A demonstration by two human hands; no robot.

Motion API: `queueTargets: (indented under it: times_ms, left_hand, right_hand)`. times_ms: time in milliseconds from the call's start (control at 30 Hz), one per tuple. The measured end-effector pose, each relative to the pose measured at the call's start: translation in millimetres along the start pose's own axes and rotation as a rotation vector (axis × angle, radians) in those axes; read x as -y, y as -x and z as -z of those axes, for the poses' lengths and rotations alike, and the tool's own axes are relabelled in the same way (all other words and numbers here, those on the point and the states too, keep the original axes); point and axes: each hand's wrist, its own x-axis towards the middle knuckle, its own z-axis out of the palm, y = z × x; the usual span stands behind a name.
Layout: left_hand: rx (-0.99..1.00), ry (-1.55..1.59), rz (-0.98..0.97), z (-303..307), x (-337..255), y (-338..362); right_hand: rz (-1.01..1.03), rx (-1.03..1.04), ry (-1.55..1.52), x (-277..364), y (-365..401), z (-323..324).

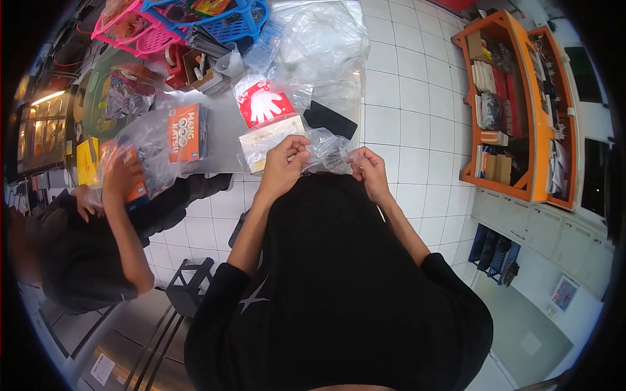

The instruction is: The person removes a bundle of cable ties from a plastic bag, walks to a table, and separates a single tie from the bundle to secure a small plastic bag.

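A clear plastic bag (328, 151) is stretched between my two hands, close to my body at the table's front edge. The fingers of my left hand (287, 161) are pinched on its left side. My right hand (369, 171) grips its right side between thumb and fingers. Just beyond my left hand lies a pale box (264, 140), partly covered by clear plastic. Behind that is a red packet (264, 104) with a white glove picture. A black flat item (331, 120) lies beyond the bag.
At the left, a co-worker's hand (124, 173) touches an orange box in plastic; another orange box (188, 133) stands nearby. Pink basket (134, 29) and blue basket (215, 19) sit at the back left. Plastic sheets (319, 39) are piled behind. A black stool (189, 285) stands on the floor.
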Motion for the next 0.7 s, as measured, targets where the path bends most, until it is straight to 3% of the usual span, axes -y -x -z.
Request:
queueTargets:
  times_ms: [33,167,367,533,700]
  left_hand:
    - [-0.002,0.007,0.003,0,0,0]
    - [-0.011,0.009,0.008,2,-1,0]
    - [-0.011,-0.027,-0.007,4,0,-1]
    - [0.017,-0.043,0.018,5,-1,-1]
    - [-0.015,-0.012,0.006,4,-2,-1]
  right_hand:
    - [-0.092,0.051,-0.185,-2,-1,3]
    - [-0.174,-0.006,-0.265,9,0,-6]
    - [-0.209,-0.1,-0.131,18,2,-11]
    - [-0.102,-0.236,0.041,18,7,-24]
    - [-0.115,-0.184,0.171,24,6,-30]
